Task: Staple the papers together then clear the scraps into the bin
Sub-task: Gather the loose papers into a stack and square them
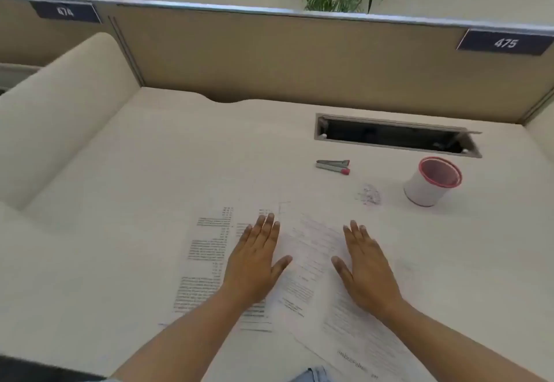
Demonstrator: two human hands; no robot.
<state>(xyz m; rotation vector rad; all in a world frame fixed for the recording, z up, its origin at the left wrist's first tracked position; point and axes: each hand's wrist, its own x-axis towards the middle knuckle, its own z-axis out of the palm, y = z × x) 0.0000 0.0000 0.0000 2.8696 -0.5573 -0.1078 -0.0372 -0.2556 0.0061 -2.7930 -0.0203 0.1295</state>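
Two printed paper sheets lie overlapping on the pale desk: one sheet (207, 259) on the left, another sheet (311, 264) tilted across the middle. My left hand (257, 259) rests flat, palm down, on the left sheet. Over the tilted sheet's right side my right hand (365, 264) lies flat with fingers apart. A grey stapler (332, 166) with a red end sits farther back, beyond both hands. A small crumpled paper scrap (370, 194) lies between the stapler and a small white bin (431, 181) with a red rim at the right.
An open cable hatch (395, 136) is cut into the desk behind the bin. A tan partition (269, 58) with number plates 474 and 475 closes the back, with plants behind it. A padded divider (60, 112) rises at the left.
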